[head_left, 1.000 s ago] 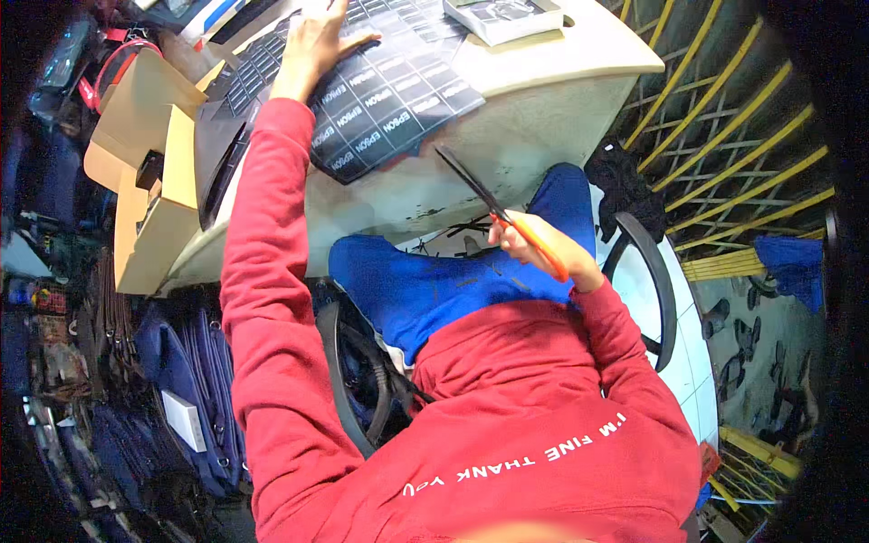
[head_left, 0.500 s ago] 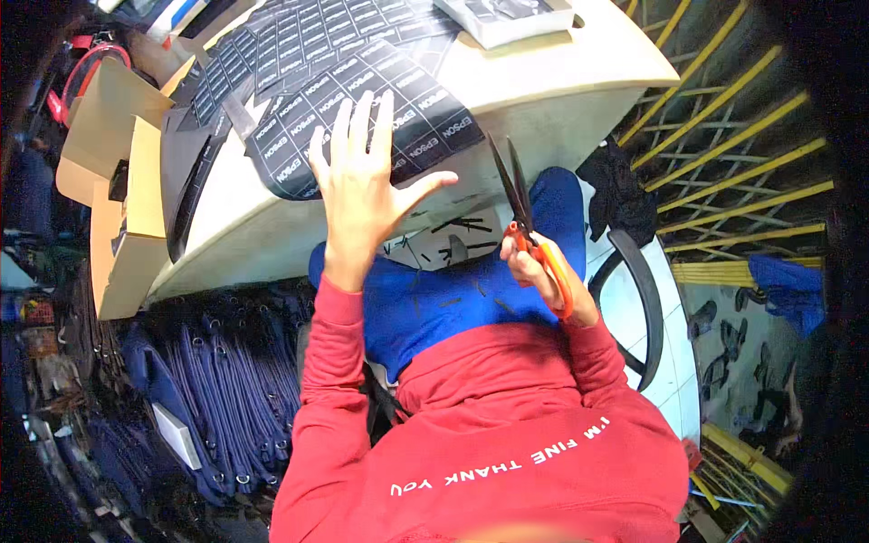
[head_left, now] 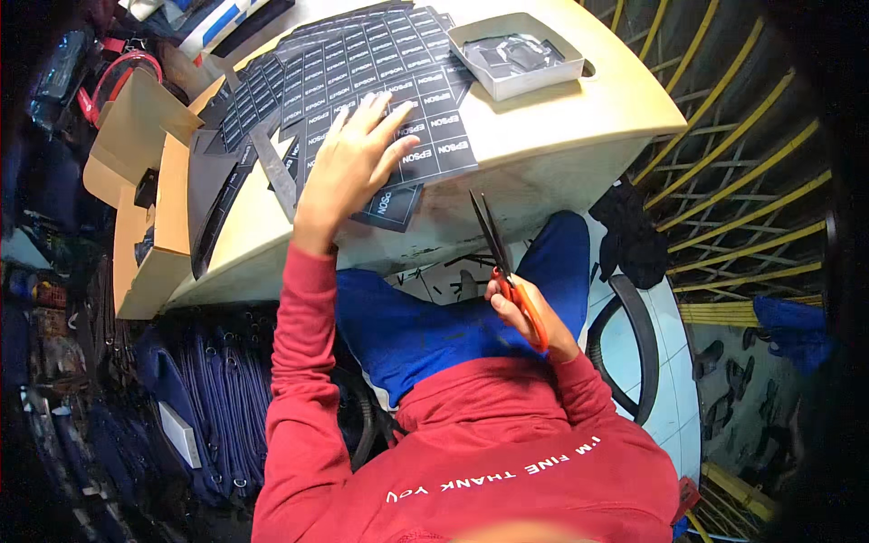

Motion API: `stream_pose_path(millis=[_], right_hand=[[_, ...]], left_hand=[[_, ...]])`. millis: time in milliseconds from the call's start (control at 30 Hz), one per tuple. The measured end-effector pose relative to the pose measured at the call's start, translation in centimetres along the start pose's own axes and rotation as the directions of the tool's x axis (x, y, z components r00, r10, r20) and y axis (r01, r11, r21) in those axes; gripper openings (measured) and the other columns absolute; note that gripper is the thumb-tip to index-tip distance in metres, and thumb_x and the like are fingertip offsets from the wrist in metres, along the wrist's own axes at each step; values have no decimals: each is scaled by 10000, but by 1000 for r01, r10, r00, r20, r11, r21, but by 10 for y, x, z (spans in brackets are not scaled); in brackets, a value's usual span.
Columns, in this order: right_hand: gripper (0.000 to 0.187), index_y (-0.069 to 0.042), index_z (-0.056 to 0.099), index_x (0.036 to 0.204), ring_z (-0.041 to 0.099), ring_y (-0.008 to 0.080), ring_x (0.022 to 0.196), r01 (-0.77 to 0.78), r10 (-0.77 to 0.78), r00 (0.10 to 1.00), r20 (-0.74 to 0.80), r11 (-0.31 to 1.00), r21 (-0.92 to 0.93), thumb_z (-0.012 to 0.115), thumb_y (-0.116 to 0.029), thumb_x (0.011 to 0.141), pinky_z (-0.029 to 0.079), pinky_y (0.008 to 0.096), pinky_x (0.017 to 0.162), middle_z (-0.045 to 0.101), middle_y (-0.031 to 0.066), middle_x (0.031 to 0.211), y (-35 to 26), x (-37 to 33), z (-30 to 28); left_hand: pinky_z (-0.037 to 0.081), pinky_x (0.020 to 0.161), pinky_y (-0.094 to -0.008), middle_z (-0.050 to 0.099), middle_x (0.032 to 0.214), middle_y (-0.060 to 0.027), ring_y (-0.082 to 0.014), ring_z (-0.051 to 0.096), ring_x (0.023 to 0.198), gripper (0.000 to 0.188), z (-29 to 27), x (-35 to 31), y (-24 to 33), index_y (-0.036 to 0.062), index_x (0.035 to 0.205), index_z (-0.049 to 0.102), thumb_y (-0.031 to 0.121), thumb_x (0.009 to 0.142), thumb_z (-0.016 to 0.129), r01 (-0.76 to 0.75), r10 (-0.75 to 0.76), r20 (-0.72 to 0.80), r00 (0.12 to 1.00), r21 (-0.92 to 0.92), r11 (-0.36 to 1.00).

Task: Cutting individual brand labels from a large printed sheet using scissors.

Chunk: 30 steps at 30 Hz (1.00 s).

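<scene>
My left hand lies with fingers spread on a black sheet printed with a white grid and lettering, at the table's near edge. Below that hand, a separate-looking black printed piece sticks out past the edge. My right hand is wrapped round the orange handles of a pair of scissors over my lap. Their dark blades point up toward the table edge, slightly apart at the tips and clear of the sheet. More printed sheets lie overlapped behind. A flat grey strip rests left of my left hand.
A white open box with black pieces stands on the pale table. At left is an open cardboard box. Dark blue straps hang below it. Black scraps lie on the floor; a yellow-barred gate is at right.
The black sheet and my left hand have shifted; the hand now lies further over the table. My right hand has lowered the scissors slightly, and their blades have come closer together.
</scene>
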State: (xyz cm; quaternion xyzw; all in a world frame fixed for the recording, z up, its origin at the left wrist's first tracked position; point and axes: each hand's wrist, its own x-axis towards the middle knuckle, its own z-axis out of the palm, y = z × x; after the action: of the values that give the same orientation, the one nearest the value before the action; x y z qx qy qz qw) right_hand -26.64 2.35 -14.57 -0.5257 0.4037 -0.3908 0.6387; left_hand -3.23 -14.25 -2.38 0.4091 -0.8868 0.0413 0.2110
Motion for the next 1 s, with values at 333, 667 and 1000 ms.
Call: stream_pose_path(millis=[333,667,1000], right_hand=[[181,-41,500,892,420,46,664,78,-88,990,-115,993,-90,609,-183,871,369,199,587,471,-32,751,-7,1,1],[195,-32,499,913,452,61,608,58,-87,984,-156,982,-177,627,-169,861,399,224,570,498,-12,678,2,-3,5],[162,-27,502,922,464,75,678,52,-59,992,-107,997,-65,569,-173,898,409,231,620,503,6,741,-5,4,10]], left_hand=[[476,646,-248,589,865,-66,-140,589,721,386,33,-69,122,11,1003,567,385,932,505,286,-583,355,731,-935,-211],[460,594,-249,608,822,-43,-140,601,697,389,66,-30,113,57,831,595,440,890,558,108,-813,380,442,-922,-372],[430,561,-228,616,868,-34,-119,587,688,301,67,-36,121,51,900,618,343,915,546,61,-816,271,510,-958,-280]])
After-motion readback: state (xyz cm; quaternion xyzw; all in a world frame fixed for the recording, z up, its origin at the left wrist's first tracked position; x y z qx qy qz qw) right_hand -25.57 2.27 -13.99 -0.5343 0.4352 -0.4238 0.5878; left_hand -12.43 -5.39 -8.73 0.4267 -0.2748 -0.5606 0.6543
